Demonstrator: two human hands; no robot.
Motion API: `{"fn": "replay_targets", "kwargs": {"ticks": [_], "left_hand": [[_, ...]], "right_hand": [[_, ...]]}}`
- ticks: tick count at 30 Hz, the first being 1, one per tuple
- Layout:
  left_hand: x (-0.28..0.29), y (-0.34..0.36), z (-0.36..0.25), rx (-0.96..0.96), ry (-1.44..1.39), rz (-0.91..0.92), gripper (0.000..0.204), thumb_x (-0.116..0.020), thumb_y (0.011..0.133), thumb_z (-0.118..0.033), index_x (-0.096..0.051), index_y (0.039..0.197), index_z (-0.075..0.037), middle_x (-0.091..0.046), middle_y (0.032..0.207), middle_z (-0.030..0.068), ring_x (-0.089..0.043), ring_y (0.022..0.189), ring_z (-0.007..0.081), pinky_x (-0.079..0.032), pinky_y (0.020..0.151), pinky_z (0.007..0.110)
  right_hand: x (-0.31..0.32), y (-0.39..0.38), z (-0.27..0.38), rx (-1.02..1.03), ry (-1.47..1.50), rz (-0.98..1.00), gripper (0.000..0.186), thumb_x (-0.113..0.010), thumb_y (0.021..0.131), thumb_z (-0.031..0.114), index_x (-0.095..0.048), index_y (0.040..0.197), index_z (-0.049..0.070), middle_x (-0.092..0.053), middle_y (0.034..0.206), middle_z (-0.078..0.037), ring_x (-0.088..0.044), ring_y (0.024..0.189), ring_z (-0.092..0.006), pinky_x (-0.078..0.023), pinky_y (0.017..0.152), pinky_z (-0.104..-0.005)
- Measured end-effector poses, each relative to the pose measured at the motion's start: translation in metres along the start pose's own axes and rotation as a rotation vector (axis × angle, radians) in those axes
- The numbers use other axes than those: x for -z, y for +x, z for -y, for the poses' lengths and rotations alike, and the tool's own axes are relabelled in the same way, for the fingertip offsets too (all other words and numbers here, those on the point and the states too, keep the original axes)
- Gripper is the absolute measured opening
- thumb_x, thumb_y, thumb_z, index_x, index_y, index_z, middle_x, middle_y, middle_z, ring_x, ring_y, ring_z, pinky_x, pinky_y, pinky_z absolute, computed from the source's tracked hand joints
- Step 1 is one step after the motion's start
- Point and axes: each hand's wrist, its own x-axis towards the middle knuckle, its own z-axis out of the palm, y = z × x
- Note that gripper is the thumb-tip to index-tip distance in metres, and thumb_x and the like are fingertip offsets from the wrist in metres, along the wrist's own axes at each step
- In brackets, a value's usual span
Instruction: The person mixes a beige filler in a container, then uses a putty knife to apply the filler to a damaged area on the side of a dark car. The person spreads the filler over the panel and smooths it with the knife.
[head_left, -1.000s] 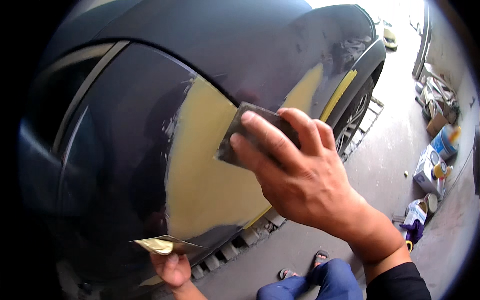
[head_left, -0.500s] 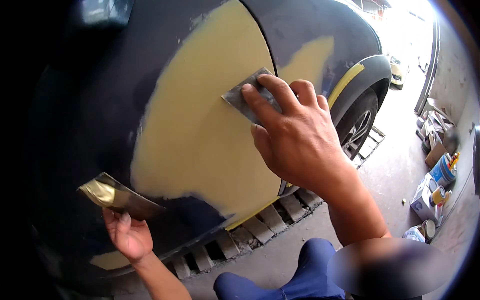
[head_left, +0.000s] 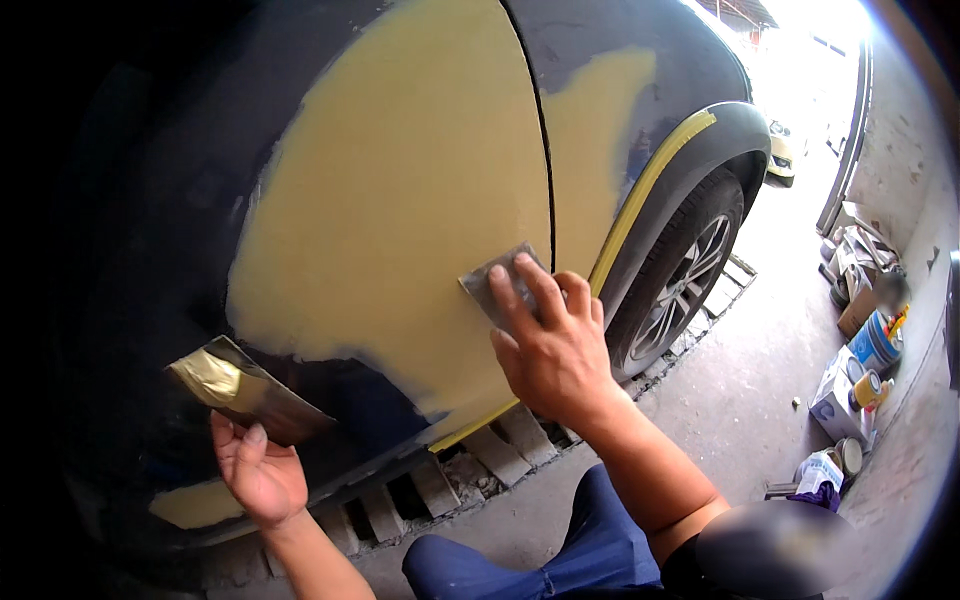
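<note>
R hand (head_left: 555, 350) fingers flat on spreader (head_left: 497, 283) — half hidden; L hand (head_left: 262, 470) grips putty board (head_left: 245, 388).

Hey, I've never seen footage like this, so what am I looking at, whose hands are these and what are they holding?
This is one picture from a wide, rounded-lens camera worn on a person's head, looking down at their own two bare hands, so straight edges bend near the rim. There is no machine.

In front is the side of a dark car, its door and rear panel covered by large patches of yellow body filler. The rear wheel is at right.

The right hand presses a flat grey spreader against the filler near the door gap. The left hand holds up a flat board with a dab of yellow filler on it.

Cans and boxes sit on the concrete floor at right.
</note>
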Motion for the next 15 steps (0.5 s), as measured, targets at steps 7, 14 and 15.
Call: {"fn": "replay_targets", "kwargs": {"ticks": [7,14,15], "left_hand": [[-0.041,-0.035,0.037,0.197,-0.075,-0.009,0.044,-0.048,0.084,0.003,-0.050,0.128,-0.002,-0.057,0.126,0.0132,-0.052,0.120,0.0253,-0.038,0.106,0.041],[-0.074,-0.062,0.067,0.424,-0.102,0.000,0.041,-0.048,0.087,0.005,-0.045,0.128,0.004,-0.058,0.122,0.0151,-0.053,0.114,0.0199,-0.036,0.103,0.034],[-0.078,-0.065,0.070,0.446,-0.104,-0.018,0.042,-0.047,0.088,0.005,-0.043,0.129,0.005,-0.057,0.123,0.0155,-0.053,0.114,0.0194,-0.036,0.103,0.033]], "right_hand": [[-0.048,-0.060,-0.004,-0.035,-0.011,0.059,0.060,-0.068,0.076,0.027,-0.049,0.132,0.015,-0.042,0.136,-0.009,-0.042,0.110,-0.0347,-0.041,0.084,-0.0461],[0.016,-0.065,-0.001,-0.025,0.357,0.030,0.054,-0.068,0.074,0.016,-0.056,0.126,0.011,-0.047,0.132,-0.015,-0.046,0.111,-0.0379,-0.041,0.091,-0.0480],[0.025,-0.060,-0.001,0.022,0.387,0.056,0.052,-0.068,0.074,0.016,-0.057,0.125,0.011,-0.048,0.132,-0.015,-0.047,0.111,-0.0383,-0.041,0.092,-0.0484]]}}
